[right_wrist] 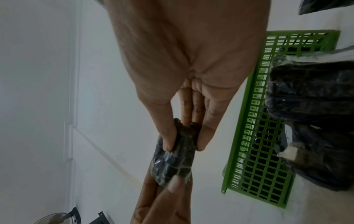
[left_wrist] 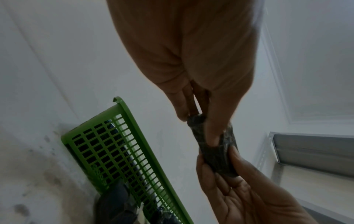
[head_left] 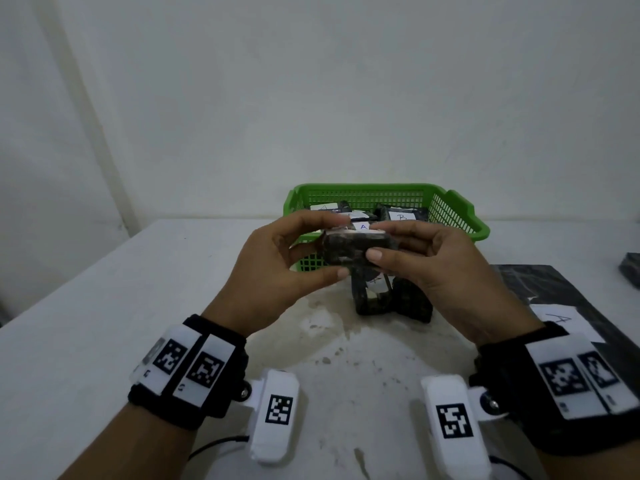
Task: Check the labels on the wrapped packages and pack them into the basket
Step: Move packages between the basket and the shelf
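A small dark wrapped package (head_left: pixel 349 249) is held in the air between both hands, just in front of the green basket (head_left: pixel 460 216). My left hand (head_left: pixel 277 265) pinches its left end, thumb below and fingers on top. My right hand (head_left: pixel 429 258) pinches the right end, thumb on the near face. A white label marked A (head_left: pixel 363 227) shows at its top edge. The wrist views show the package (left_wrist: pixel 214 151) (right_wrist: pixel 172 160) gripped by both hands' fingers. Inside the basket lie wrapped packages with labels, one marked B (head_left: pixel 401 216).
Two more dark packages (head_left: pixel 391 299) stand on the white table below the hands. At the right lies a large dark flat package with an A label (head_left: pixel 561 320). Another dark item (head_left: pixel 630 268) sits at the far right edge. A white wall stands behind the basket.
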